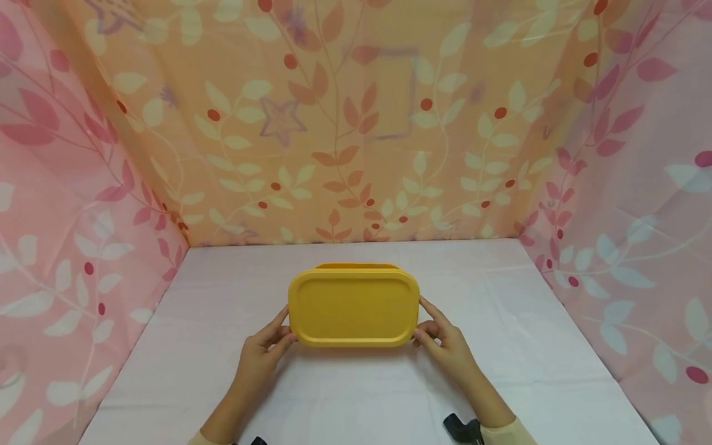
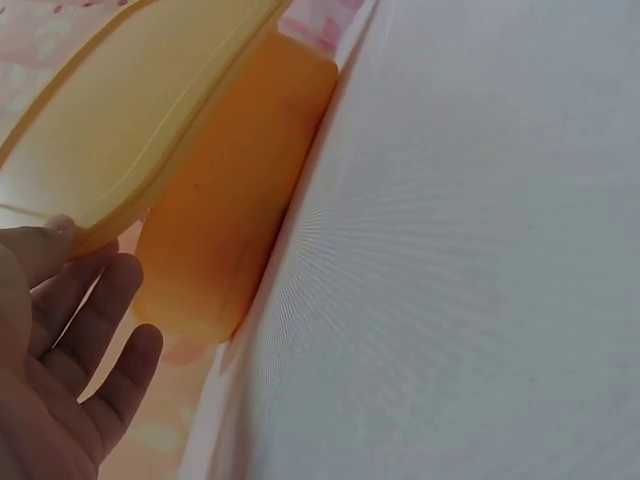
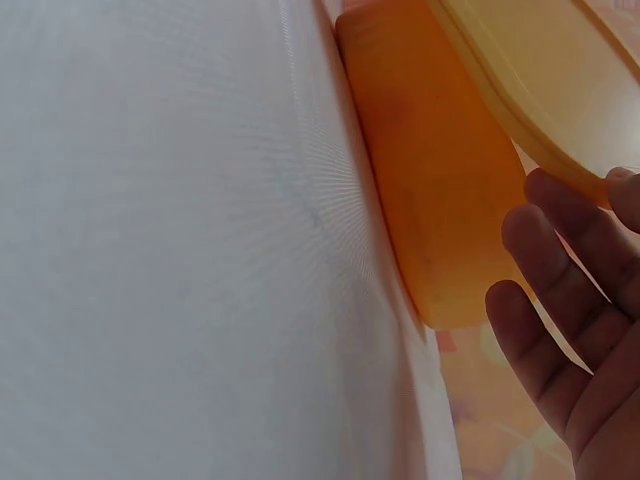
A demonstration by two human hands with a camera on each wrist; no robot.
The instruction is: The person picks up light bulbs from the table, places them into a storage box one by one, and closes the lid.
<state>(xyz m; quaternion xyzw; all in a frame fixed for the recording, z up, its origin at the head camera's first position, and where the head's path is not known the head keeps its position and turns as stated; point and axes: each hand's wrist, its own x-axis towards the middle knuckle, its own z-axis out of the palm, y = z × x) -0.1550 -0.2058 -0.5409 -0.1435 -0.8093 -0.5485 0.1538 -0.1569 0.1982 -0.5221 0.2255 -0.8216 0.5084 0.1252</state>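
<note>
A yellow rectangular lid (image 1: 353,309) with rounded corners is held between both hands, tilted over an orange-yellow plastic container (image 2: 235,190) that stands on the white cloth. In the head view the lid hides most of the container, whose far rim (image 1: 357,266) shows behind it. My left hand (image 1: 260,353) pinches the lid's left end, thumb on top and fingers beneath. At the opposite end, my right hand (image 1: 449,351) grips the edge in the same way. Both wrist views show a gap between the lid's near edge and the container's body (image 3: 430,170).
White cloth (image 1: 356,395) covers the table. Orange patterned fabric (image 1: 345,123) hangs at the back, with pink leaf-patterned panels to the left (image 1: 67,247) and right (image 1: 639,247). A black wrist device (image 1: 463,428) sits by the right sleeve.
</note>
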